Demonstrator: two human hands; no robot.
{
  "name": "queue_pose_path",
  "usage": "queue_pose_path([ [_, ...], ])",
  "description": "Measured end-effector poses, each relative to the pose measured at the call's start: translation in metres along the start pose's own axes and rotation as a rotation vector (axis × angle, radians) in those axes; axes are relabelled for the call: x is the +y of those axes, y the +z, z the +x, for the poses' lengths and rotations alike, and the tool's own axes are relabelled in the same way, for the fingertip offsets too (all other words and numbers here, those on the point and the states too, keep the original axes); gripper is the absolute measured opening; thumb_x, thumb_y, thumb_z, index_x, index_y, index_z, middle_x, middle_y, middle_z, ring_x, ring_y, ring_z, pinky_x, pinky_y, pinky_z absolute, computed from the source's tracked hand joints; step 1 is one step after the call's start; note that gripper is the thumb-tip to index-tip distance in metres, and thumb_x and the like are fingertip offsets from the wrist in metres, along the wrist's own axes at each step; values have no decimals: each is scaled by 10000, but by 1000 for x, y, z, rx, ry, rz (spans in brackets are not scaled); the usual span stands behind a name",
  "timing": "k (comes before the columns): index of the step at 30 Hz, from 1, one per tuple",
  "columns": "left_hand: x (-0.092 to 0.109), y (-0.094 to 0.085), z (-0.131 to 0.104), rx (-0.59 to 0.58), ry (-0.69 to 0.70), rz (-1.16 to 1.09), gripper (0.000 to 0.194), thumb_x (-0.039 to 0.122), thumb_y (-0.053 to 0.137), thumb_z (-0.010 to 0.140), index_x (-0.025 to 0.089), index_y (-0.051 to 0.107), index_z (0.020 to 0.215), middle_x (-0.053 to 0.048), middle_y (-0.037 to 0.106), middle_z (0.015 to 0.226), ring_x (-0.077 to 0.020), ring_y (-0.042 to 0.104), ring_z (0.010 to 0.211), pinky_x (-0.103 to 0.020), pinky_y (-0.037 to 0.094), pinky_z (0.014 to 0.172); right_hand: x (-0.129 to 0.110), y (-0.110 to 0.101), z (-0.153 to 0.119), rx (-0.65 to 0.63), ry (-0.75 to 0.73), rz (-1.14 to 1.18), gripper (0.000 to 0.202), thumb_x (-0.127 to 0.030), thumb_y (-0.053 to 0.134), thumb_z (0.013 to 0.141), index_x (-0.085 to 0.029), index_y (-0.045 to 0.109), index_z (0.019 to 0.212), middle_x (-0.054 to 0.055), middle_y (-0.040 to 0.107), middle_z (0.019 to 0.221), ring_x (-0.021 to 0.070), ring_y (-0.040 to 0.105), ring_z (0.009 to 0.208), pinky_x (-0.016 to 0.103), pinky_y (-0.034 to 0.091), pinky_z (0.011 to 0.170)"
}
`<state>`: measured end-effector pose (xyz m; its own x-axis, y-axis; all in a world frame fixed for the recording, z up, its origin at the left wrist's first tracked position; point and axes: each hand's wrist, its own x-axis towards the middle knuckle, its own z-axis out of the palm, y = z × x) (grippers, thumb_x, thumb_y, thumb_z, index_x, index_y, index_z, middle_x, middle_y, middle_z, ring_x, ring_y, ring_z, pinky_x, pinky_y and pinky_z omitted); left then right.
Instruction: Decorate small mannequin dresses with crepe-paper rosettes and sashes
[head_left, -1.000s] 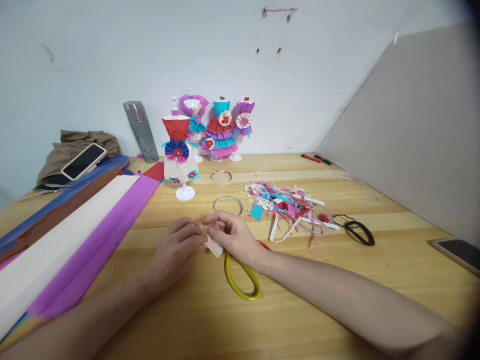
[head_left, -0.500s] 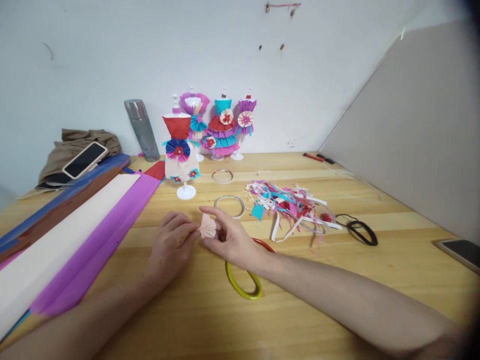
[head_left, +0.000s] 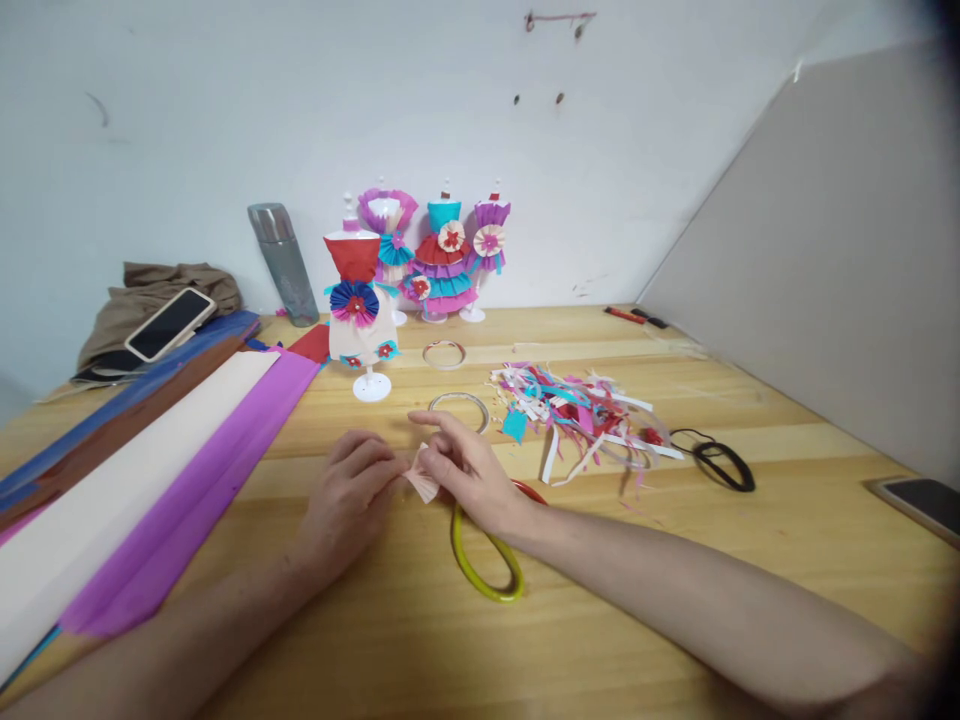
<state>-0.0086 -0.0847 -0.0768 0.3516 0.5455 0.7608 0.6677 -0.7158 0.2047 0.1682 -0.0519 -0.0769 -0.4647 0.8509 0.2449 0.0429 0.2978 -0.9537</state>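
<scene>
A small pleated fan of pale pink crepe paper [head_left: 424, 478] is held between my two hands above the table. The fingertips of my left hand [head_left: 358, 490] pinch its narrow gathered end. My right hand [head_left: 469, 470] grips the pleats between thumb and fingers, with the index finger stretched out away from the paper. Partly under my right hand and wrist lie scissors with yellow and red handles [head_left: 487, 580]; their blades are hidden. Just beyond my right hand is a tape roll [head_left: 480, 405].
Paper scraps [head_left: 577, 410] are heaped to the right, near a black cord loop [head_left: 724, 467]. Crepe paper sheets [head_left: 180, 490] spread over the left side. Several dressed mini mannequins [head_left: 355, 260] and a bottle [head_left: 285, 265] stand at the back. Phones [head_left: 171, 325] lie at both sides.
My right thumb has come over the front of the pleated paper, and its spread edge has tipped downward. My right index finger has lifted away from it. The left hand keeps its pinch.
</scene>
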Motion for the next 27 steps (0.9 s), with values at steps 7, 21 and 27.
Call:
queue_pose_path([
  [7,0,0,-3,-44,26,17,158,64,548,858,179,650,894,-44,644,777,-191,575,837,-317,530,732,-4,4,0,-4,-49,-248,292,-284,599,778,-160,633,1041,-45,487,610,101,426,546,237,335,532],
  [21,-2,3,-3,-28,2,3,150,89,537,873,184,651,853,-38,658,765,-176,582,811,-302,523,707,3,8,-2,15,-27,-275,143,-255,642,738,-191,597,858,-51,513,613,94,447,544,216,344,519],
  [27,-1,2,-2,-42,-15,-13,119,107,554,874,178,648,858,-33,650,758,-169,564,787,-297,516,690,4,8,0,37,-53,-272,75,-206,614,727,-192,580,791,-54,512,604,95,463,558,212,351,529],
])
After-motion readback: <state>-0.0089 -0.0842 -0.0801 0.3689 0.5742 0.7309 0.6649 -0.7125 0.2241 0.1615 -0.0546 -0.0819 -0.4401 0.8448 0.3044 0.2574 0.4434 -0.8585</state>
